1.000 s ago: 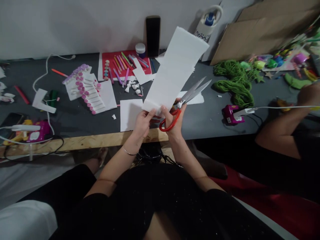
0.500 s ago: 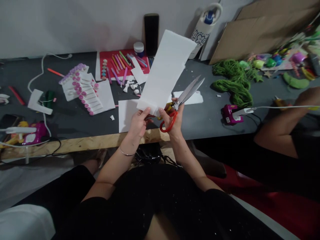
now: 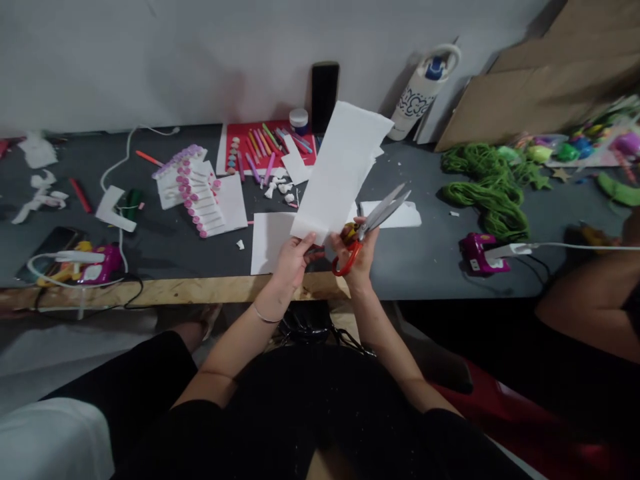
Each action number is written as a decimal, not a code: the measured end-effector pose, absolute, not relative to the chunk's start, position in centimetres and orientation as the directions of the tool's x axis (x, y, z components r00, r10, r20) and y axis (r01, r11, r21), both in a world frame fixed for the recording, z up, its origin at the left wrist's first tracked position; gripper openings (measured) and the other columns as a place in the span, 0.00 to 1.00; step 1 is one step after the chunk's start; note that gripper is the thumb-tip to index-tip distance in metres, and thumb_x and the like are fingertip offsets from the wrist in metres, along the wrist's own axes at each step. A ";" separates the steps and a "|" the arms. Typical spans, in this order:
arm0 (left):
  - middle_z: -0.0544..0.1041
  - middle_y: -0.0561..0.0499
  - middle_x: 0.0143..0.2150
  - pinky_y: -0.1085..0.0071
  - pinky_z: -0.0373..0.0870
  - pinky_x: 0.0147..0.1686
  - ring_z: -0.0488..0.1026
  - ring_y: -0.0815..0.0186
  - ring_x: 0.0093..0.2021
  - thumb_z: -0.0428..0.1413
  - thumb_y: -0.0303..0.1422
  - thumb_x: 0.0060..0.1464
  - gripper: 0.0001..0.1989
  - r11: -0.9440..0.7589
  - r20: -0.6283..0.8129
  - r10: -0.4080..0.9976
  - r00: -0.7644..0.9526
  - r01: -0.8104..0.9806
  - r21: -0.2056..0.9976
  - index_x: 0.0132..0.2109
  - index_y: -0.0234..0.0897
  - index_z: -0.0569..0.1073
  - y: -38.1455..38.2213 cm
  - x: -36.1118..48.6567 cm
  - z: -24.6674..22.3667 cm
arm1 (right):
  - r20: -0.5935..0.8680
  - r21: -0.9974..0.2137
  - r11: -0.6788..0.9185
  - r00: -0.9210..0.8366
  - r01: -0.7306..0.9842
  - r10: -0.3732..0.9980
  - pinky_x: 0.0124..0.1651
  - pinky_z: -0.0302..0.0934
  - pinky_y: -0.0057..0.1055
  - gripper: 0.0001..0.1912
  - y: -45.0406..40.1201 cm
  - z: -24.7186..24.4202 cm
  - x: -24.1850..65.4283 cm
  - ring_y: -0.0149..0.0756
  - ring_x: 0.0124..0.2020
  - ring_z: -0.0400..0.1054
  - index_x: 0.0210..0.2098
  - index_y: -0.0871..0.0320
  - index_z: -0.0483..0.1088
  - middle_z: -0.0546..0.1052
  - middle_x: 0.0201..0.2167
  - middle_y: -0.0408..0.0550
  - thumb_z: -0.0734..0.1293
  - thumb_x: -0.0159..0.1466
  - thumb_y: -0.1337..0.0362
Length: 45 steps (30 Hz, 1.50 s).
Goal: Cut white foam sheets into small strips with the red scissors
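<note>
green yarn [image 3: 483,187] heaps on the dark tabletop [image 3: 415,263], near a purple plug block [image 3: 480,257]; a white bottle [image 3: 415,105] and a dark phone [image 3: 325,100] stand at the wall. coloured pens [image 3: 258,142] lie on a red sheet [image 3: 237,131], partly hidden by white scraps. the left hand [image 3: 293,259] pinches, thumb against fingers, the near end of a long white strip [image 3: 335,173] raised above the table. the right hand [image 3: 361,257] curls closed around red-handled scissors [image 3: 383,212], blades slightly parted, its thumb at the strip's near edge. the bottle bears a dark blue pattern; its small print is unreadable.
</note>
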<state>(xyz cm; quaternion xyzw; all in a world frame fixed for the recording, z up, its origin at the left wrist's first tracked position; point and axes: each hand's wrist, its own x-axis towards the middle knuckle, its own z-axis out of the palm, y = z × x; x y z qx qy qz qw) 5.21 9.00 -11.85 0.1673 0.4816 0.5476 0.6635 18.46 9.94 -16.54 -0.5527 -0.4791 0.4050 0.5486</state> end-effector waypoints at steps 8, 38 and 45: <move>0.81 0.50 0.27 0.70 0.77 0.29 0.79 0.65 0.26 0.76 0.37 0.51 0.15 0.424 -0.542 0.836 -0.087 -0.525 0.738 0.34 0.35 0.79 8.7 5.3 -12.2 | 0.088 -0.995 0.078 0.172 0.068 0.981 0.57 0.75 0.47 0.36 9.5 -17.6 18.9 0.42 0.46 0.74 0.64 0.44 0.56 0.70 0.46 0.49 0.73 0.65 0.41; 0.87 0.42 0.36 0.74 0.84 0.35 0.87 0.62 0.35 0.74 0.37 0.56 0.13 0.297 -0.330 0.940 -0.086 -0.272 0.915 0.42 0.33 0.84 10.6 -0.2 -10.9 | -0.308 -0.907 -0.106 -0.471 0.407 0.826 0.34 0.57 0.33 0.27 6.7 -11.6 25.8 0.34 0.29 0.63 0.43 0.52 0.73 0.71 0.27 0.40 0.72 0.64 0.35; 0.86 0.41 0.34 0.73 0.85 0.36 0.87 0.61 0.36 0.75 0.38 0.55 0.14 0.343 -0.363 0.931 -0.035 -0.253 0.905 0.40 0.31 0.85 10.4 -0.4 -10.4 | -0.334 -0.919 -0.162 -0.490 0.360 0.805 0.34 0.59 0.34 0.29 6.6 -10.5 25.6 0.34 0.30 0.64 0.42 0.54 0.74 0.71 0.29 0.42 0.73 0.62 0.34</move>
